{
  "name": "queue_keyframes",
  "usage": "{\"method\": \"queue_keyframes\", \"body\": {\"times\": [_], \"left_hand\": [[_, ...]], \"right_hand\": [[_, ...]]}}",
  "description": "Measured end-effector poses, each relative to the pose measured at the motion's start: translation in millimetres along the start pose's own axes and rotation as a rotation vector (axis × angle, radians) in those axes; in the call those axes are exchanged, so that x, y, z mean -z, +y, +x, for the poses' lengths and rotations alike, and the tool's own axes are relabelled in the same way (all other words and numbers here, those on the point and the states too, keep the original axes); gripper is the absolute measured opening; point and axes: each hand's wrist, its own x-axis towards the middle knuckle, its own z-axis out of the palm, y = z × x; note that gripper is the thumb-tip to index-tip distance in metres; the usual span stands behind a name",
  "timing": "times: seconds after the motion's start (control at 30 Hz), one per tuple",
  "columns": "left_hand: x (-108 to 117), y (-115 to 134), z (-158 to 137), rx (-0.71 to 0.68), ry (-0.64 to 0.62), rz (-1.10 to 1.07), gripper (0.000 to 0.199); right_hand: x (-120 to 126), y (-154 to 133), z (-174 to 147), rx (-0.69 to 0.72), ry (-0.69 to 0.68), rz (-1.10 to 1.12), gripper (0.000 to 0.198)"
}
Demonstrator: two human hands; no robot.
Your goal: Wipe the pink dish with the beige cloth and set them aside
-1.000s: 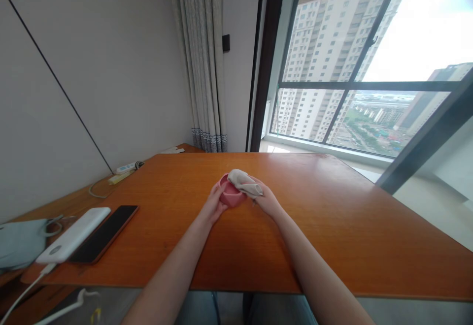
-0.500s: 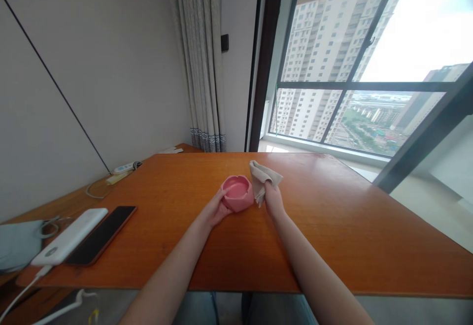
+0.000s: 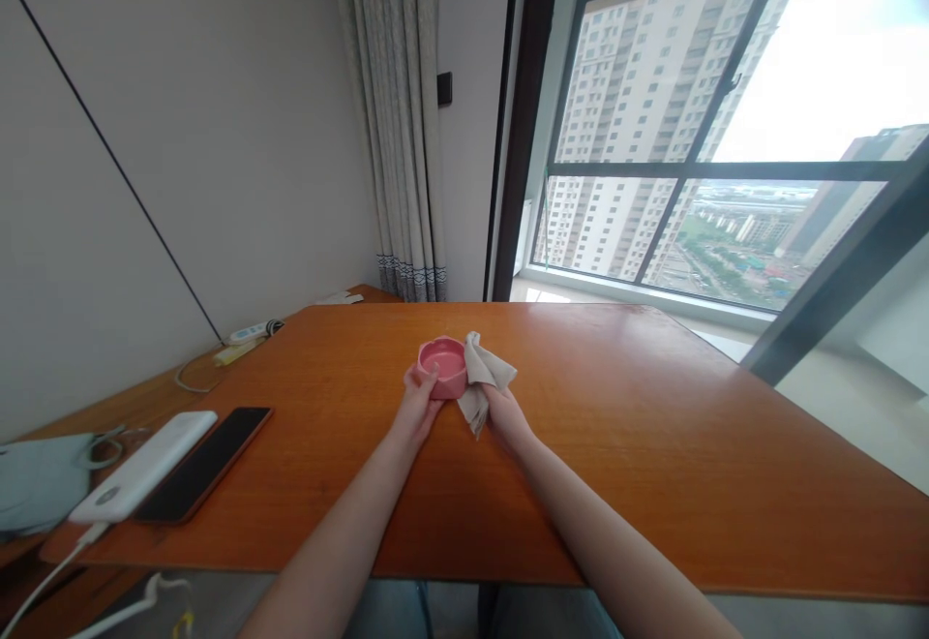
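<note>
A pink ashtray (image 3: 451, 389) with a notched rim is gripped by my left hand (image 3: 417, 405), whose thumb lies over its near left edge. My right hand (image 3: 506, 414) is closed on a light grey-beige cloth (image 3: 488, 366). The cloth meets the ashtray's right side, and one end of it hangs down to the left of my fingers. My right fingertips are covered by the cloth. Both hands are over the middle of the brown wooden table (image 3: 616, 484).
On the left lie a black phone (image 3: 205, 465) and a white power bank (image 3: 145, 465) with a cable plugged in. Behind them are a power strip (image 3: 247, 334) and a pale blue-grey item (image 3: 44, 484). A curtain (image 3: 406, 136) and a large window (image 3: 682, 170) stand beyond the table.
The ashtray has moved left and is turned a little in my left hand. My right hand has brought the cloth left, against the ashtray's side.
</note>
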Motion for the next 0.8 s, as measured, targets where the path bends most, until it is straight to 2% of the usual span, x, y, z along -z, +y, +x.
{"method": "queue_keyframes", "body": {"times": [0.07,0.13,0.27,0.37,0.47,0.53,0.63,0.8], "left_hand": [[-1.8,-1.3,-2.9,-0.021,-0.031,0.032,0.06],[-4.7,-2.7,-7.1,-0.02,-0.128,0.053,0.064],[-9.0,-5.6,-14.8,0.062,-0.29,0.062,0.058],[-9.9,-5.8,-17.7,0.126,-0.329,0.117,0.057],[-9.0,-1.0,-17.0,0.239,-0.318,0.17,0.056],[-7.6,4.5,-14.9,0.344,-0.281,0.205,0.058],[-5.4,12.1,-13.0,0.433,-0.252,0.313,0.064],[-0.6,14.0,-15.0,0.487,-0.389,0.342,0.059]], "right_hand": [[-2.4,-1.6,-1.7,-0.017,0.035,0.008,0.047],[-1.9,-5.0,-1.0,0.003,0.072,-0.001,0.046],[6.5,-11.3,5.7,0.101,0.154,-0.002,0.045],[15.2,-14.5,12.9,0.143,0.176,-0.016,0.046],[21.4,-19.9,19.0,0.147,0.141,-0.021,0.044],[22.7,-24.9,20.2,0.102,0.1,-0.015,0.04],[20.6,-31.2,15.4,-0.055,-0.025,-0.029,0.035],[14.3,-33.8,0.9,-0.237,-0.205,-0.073,0.031]]}}
